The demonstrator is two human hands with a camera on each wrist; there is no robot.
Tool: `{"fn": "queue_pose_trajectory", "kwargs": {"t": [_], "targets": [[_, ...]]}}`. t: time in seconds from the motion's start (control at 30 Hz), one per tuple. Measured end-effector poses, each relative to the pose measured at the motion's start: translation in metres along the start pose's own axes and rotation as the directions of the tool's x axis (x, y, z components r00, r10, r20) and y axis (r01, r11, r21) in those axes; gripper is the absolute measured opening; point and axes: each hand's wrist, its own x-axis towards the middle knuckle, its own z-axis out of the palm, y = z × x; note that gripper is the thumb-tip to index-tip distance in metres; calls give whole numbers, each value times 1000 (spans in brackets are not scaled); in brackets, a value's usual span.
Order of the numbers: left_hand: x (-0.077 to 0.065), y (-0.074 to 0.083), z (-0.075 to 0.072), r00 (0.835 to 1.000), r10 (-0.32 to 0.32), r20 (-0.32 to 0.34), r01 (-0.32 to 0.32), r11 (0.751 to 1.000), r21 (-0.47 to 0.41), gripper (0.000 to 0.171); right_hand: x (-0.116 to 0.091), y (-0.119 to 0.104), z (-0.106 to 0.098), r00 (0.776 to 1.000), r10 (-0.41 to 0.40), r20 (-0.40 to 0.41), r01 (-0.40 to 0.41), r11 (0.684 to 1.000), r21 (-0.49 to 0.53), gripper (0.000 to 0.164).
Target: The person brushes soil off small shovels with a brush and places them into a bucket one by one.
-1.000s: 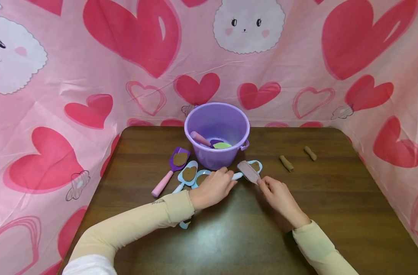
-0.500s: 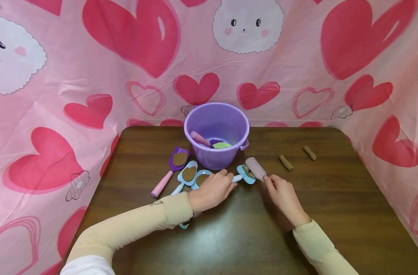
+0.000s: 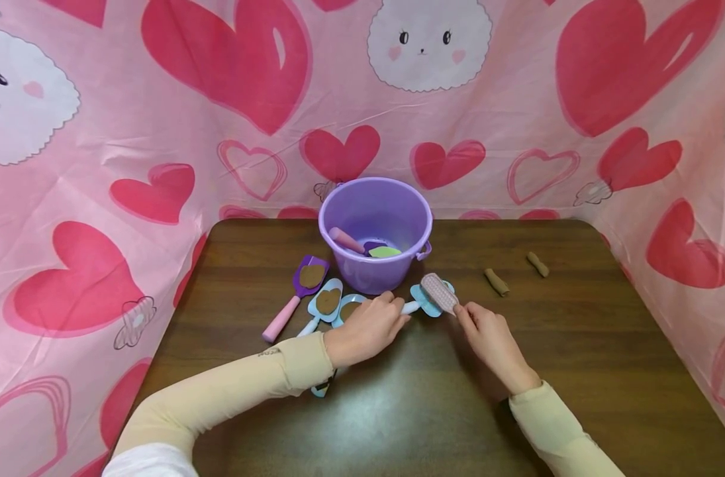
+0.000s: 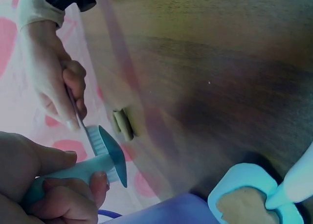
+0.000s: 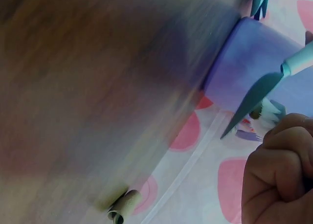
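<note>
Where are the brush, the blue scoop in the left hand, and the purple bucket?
Brush (image 3: 439, 292): head view, on its flat back.
Blue scoop (image 3: 426, 305): head view, on its blade, beside the brush.
Purple bucket (image 3: 371, 273): head view, on its front outer wall.

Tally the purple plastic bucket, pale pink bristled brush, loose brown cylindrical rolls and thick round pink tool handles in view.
Purple plastic bucket: 1
Pale pink bristled brush: 1
Loose brown cylindrical rolls: 2
Thick round pink tool handles: 2
Total: 6
</note>
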Motion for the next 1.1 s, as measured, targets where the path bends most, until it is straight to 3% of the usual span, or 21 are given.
{"fn": "queue_pose_trajectory", "kwargs": {"t": [0.33, 0.53, 0.63, 0.73, 1.1], "targets": [[-4, 4, 1, 1000, 8, 13, -8, 1000, -19, 19, 2, 11, -8, 996, 82, -43, -83, 996, -14, 38], [-4, 4, 4, 1000, 4, 9, -3, 1000, -18, 20, -1, 10, -7, 996, 35, -79, -35, 999, 9, 36], [-2, 3, 5, 1000, 1, -11, -1, 1000, -7, 20, -2, 7, -5, 998, -37, -56, 38, 999, 5, 32], [-1, 3, 5, 1000, -1, -18, 1, 1000, -10, 21, -3, 5, -4, 998, -62, -31, 61, 998, -19, 31], [0, 4, 0, 1000, 2, 12, -1, 1000, -22, 21, 1, 9, -11, 997, 14, -80, -17, 999, -42, 34]]}}
